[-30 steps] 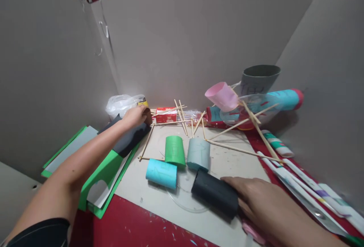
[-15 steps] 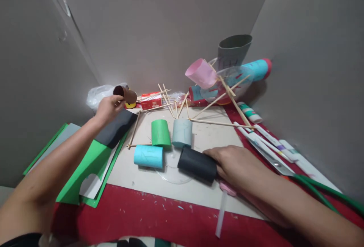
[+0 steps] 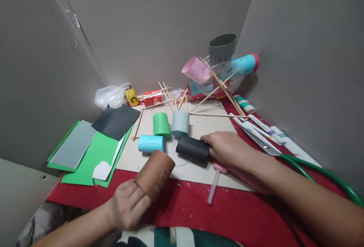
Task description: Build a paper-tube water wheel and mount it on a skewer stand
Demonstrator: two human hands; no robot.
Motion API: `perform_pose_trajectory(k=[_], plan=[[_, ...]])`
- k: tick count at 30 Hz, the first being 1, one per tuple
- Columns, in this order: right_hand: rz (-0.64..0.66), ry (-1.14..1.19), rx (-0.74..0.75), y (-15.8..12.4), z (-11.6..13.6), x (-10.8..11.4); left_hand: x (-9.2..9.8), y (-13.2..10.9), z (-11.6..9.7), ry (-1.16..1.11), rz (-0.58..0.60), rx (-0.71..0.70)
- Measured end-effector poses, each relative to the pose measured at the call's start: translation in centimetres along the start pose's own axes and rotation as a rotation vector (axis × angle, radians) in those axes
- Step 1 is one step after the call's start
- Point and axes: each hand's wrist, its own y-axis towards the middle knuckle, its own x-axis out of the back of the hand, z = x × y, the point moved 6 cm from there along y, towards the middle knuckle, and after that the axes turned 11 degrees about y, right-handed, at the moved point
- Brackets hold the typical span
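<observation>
paper tube, the brown one, is gripped in the left hand, by the front edge of the board. the right hand is curled at the end of the black tube, beside a pink tool; i can't tell which it grips. i think the step is handling the paper tube near the blue tube. the next move seems to need a soft grip and no bumps.

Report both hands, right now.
Left hand: closed, holding the brown tube.
Right hand: at the end of the black tube; partly hidden, grip cannot be told.
</observation>
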Motion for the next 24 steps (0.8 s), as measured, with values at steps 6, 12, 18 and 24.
perform_pose_trajectory(k=[6, 12, 18, 24], plan=[[-0.009, -0.019, 0.012, -0.2, 0.3, 0.2, 0.1, 3.5, -1.2, 0.056, -0.063, -0.001], [-0.022, -0.034, 0.041, -0.5, 0.8, 0.8, -2.0, 4.2, -1.5, 0.180, 0.149, 0.016], [-0.054, -0.049, 0.112, -0.2, 1.2, 0.9, -3.1, 4.4, -1.3, 0.123, 0.207, 0.088], [-0.043, -0.052, 0.157, -0.1, 1.2, 0.4, -4.1, 4.9, -1.1, 0.078, 0.329, 0.129]])
